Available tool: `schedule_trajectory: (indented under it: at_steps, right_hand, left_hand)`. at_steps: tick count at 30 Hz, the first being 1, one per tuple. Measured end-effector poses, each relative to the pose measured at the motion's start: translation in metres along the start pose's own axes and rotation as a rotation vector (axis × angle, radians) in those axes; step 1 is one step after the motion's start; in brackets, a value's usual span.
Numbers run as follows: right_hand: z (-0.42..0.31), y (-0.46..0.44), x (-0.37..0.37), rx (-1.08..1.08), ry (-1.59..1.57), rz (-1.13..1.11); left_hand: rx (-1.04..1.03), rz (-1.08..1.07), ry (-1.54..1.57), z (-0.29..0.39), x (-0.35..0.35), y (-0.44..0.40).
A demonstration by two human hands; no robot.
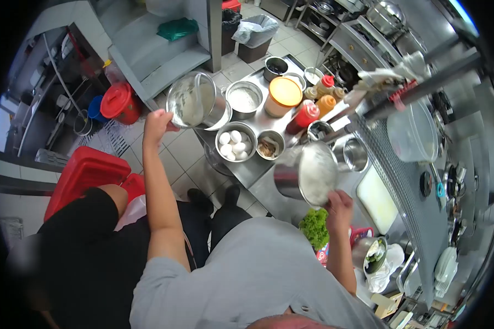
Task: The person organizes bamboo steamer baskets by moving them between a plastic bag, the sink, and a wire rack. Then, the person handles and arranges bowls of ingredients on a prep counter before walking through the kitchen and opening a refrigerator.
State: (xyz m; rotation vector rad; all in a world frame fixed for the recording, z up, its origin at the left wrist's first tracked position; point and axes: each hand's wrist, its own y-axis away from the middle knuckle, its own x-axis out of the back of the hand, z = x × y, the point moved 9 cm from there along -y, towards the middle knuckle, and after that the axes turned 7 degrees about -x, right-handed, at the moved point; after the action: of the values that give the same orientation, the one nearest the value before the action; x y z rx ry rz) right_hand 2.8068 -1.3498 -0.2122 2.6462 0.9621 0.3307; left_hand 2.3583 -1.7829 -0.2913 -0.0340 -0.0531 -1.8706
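My left hand (160, 124) is closed on the rim of a tilted steel pot (192, 98) with pale residue and a utensil handle inside. On the other side, my right hand (339, 207) grips the edge of a second steel pot (297, 172), tipped so that its whitish inside shows. Between them on the steel counter stand a bowl of white eggs (236, 143), a small bowl with brownish pieces (269, 146) and a pot of white contents (243, 100). Green lettuce (314, 227) lies just beside my right hand.
An orange-lidded tub (285, 92) and sauce bottles (307, 114) crowd the counter's back. A white cutting board (377, 200) lies right, below a metal shelf (392, 159). A person in black sits or stands at lower left, near a red container (88, 175).
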Motion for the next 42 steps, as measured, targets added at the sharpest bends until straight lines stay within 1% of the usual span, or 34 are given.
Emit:
schedule_trajectory:
  at_steps: [2, 3, 4, 5, 6, 7, 8, 9, 10, 11, 12, 13, 14, 15, 16, 17, 19, 20, 22, 23, 24, 25, 26, 27, 28, 29, 31, 33, 35, 36, 37, 39, 40, 42]
  right_hand:
    - [0.007, -0.056, -0.07, -0.03, -0.135, -0.116]
    - [-0.005, -0.083, -0.101, -0.015, -0.015, -0.135]
    - [-0.012, -0.11, -0.13, 0.065, -0.04, -0.149]
    - [-0.016, -0.145, -0.155, 0.083, 0.162, -0.186]
    - [-0.022, -0.177, -0.183, 0.16, 0.118, -0.211]
    - [-0.032, -0.203, -0.209, 0.168, 0.065, -0.248]
    - [-0.054, -0.216, -0.226, 0.183, 0.136, -0.151]
    - [-0.05, -0.254, -0.249, 0.168, -0.007, -0.156]
    - [-0.066, -0.271, -0.268, 0.147, -0.049, -0.131]
    - [-0.081, -0.291, -0.284, 0.209, 0.042, -0.073]
    - [-0.079, -0.32, -0.301, 0.238, -0.059, -0.067]
    - [-0.084, -0.335, -0.315, 0.202, -0.037, -0.051]
    - [-0.073, -0.369, -0.328, 0.17, -0.086, -0.026]
    - [-0.068, -0.399, -0.337, 0.181, 0.022, 0.065]
    - [-0.06, -0.418, -0.341, 0.182, 0.139, 0.155]
    - [-0.055, -0.423, -0.348, 0.135, 0.124, 0.177]
    - [-0.049, -0.419, -0.364, 0.045, 0.086, 0.182]
    - [-0.054, -0.405, -0.37, -0.022, 0.132, 0.12]
    - [-0.032, -0.422, -0.375, -0.06, 0.222, 0.168]
    - [-0.02, -0.447, -0.37, -0.02, 0.469, 0.261]
    - [-0.014, -0.476, -0.375, 0.077, 0.758, 0.225]
    - [-0.028, -0.477, -0.379, 0.25, 1.142, 0.134]
    - [-0.026, -0.471, -0.392, 0.384, 1.384, 0.032]
    - [-0.012, -0.467, -0.402, 0.425, 1.456, -0.071]
    - [0.001, -0.468, -0.402, 0.342, 1.39, -0.098]
    - [-0.001, -0.476, -0.394, 0.26, 1.299, -0.084]
    - [-0.01, -0.48, -0.384, 0.19, 1.233, -0.036]
    - [-0.01, -0.483, -0.379, 0.179, 1.248, -0.044]
    - [-0.015, -0.485, -0.374, 0.181, 1.279, -0.045]
    - [-0.015, -0.485, -0.372, 0.202, 1.317, -0.052]
    - [-0.014, -0.484, -0.372, 0.227, 1.353, -0.063]
    - [-0.012, -0.476, -0.373, 0.315, 1.458, -0.083]
    - [-0.009, -0.469, -0.381, 0.42, 1.578, -0.112]
    - [-0.005, -0.452, -0.392, 0.671, 1.808, -0.153]
  left_hand:
    - [0.016, 0.072, 0.062, -0.006, 0.018, 0.012]
    - [0.037, 0.108, 0.083, -0.01, 0.027, 0.019]
    - [0.038, 0.117, 0.044, -0.009, 0.033, 0.027]
    - [0.029, 0.126, 0.006, 0.002, 0.039, 0.029]
    - [0.015, 0.13, -0.033, 0.007, 0.044, 0.028]
    - [0.025, 0.157, -0.078, 0.0, 0.054, 0.031]
    - [0.042, 0.168, -0.146, -0.009, 0.067, 0.039]
    - [0.054, 0.178, -0.211, -0.017, 0.081, 0.05]
    - [0.059, 0.191, -0.278, -0.022, 0.09, 0.06]
    - [0.056, 0.205, -0.405, -0.005, 0.097, 0.079]
    - [0.062, 0.21, -0.53, 0.011, 0.101, 0.108]
    - [-0.012, 0.161, -0.657, -0.008, 0.129, 0.134]
    - [0.001, 0.197, -0.585, 0.039, 0.112, 0.16]
    - [0.152, 0.319, -0.503, 0.002, 0.144, 0.201]
    - [0.272, 0.272, -0.813, -0.028, 0.182, 0.25]
    - [0.313, 0.333, -0.58, -0.028, 0.181, 0.285]
    - [0.617, 0.286, -0.725, -0.021, 0.204, 0.349]
    - [0.661, 0.333, -0.655, -0.022, 0.214, 0.376]
    - [0.738, 0.426, -0.509, -0.026, 0.226, 0.412]
    - [0.727, 0.465, -0.385, -0.02, 0.215, 0.404]
    - [0.717, 0.505, -0.262, -0.015, 0.205, 0.399]
    - [0.7, 0.499, -0.345, -0.021, 0.222, 0.41]
    - [0.684, 0.494, -0.431, -0.023, 0.236, 0.42]
    - [0.669, 0.491, -0.518, -0.028, 0.252, 0.434]
    - [0.722, 0.502, -0.497, -0.018, 0.252, 0.445]
    - [0.776, 0.512, -0.477, -0.009, 0.251, 0.453]
    - [0.657, 0.485, -0.469, -0.01, 0.255, 0.399]
    - [0.643, 0.454, -0.505, 0.004, 0.249, 0.414]
    - [0.623, 0.474, -0.503, 0.025, 0.257, 0.412]
    - [0.624, 0.482, -0.49, 0.027, 0.255, 0.416]
    - [0.561, 0.547, -0.384, 0.025, 0.257, 0.418]
    - [0.583, 0.533, -0.461, 0.028, 0.267, 0.415]
    - [0.588, 0.51, -0.505, 0.031, 0.276, 0.407]
    - [0.618, 0.616, -0.382, 0.012, 0.3, 0.404]
